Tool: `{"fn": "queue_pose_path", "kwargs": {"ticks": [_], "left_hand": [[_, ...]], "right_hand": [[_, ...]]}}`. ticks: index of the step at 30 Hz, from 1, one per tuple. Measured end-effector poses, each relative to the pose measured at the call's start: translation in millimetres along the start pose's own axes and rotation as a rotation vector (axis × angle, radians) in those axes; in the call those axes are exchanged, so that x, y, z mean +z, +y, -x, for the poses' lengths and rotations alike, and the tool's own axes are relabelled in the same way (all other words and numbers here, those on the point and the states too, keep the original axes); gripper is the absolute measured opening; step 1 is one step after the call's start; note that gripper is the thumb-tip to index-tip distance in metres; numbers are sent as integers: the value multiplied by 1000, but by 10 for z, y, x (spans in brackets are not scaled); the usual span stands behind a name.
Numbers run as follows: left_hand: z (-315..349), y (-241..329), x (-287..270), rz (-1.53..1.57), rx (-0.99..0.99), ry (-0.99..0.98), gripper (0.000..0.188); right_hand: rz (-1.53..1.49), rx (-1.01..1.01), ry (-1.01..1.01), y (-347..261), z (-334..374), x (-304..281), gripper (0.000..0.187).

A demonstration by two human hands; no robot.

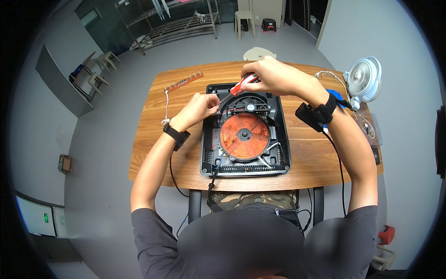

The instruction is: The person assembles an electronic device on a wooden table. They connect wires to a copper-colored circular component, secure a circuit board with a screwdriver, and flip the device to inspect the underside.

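An opened induction cooker lies on the wooden table before me, its black casing (284, 153) holding a round copper coil (237, 139) and a black cooling fan (251, 108). In my right hand (265, 76) is a red-and-white screwdriver (238, 87), slanting down and left over the far left part of the casing. My left hand (203, 108) is at the casing's far left side, thumb and fingers pinched together close to the screwdriver's tip. Whatever sits between those fingers is too small to make out, and the tip itself is partly hidden by them.
A brown strip with a row of small fittings (184, 82) and a white cord lies at the table's far left. On the right stand a white fan (364, 80) and loose cables. A black cord (212, 183) runs from the casing over the table's near edge (251, 186).
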State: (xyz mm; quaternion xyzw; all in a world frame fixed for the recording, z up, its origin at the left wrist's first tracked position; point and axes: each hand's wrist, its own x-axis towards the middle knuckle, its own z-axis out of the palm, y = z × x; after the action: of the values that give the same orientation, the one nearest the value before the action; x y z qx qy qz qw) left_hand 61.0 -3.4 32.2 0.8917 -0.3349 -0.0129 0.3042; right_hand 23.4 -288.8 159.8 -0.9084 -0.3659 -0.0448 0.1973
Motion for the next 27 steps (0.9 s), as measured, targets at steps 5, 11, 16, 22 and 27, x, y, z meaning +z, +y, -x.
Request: {"fn": "queue_pose_path", "kwargs": {"ticks": [5,11,16,22,27], "left_hand": [[1,99,5,51,-64,-40,12],[10,98,7,41,-1,-47,12],[22,122,-22,91,-45,-41,13],[29,173,-44,84,-81,-50,13],[9,164,-21,-27,36,-5,12]], "right_hand": [[-38,18,-15,-18,25,40,39],[-62,20,-28,19,50,81,44],[-23,29,-27,16,57,79,45],[-49,45,-28,39,76,109,47],[-58,45,-26,70,83,107,48]]}}
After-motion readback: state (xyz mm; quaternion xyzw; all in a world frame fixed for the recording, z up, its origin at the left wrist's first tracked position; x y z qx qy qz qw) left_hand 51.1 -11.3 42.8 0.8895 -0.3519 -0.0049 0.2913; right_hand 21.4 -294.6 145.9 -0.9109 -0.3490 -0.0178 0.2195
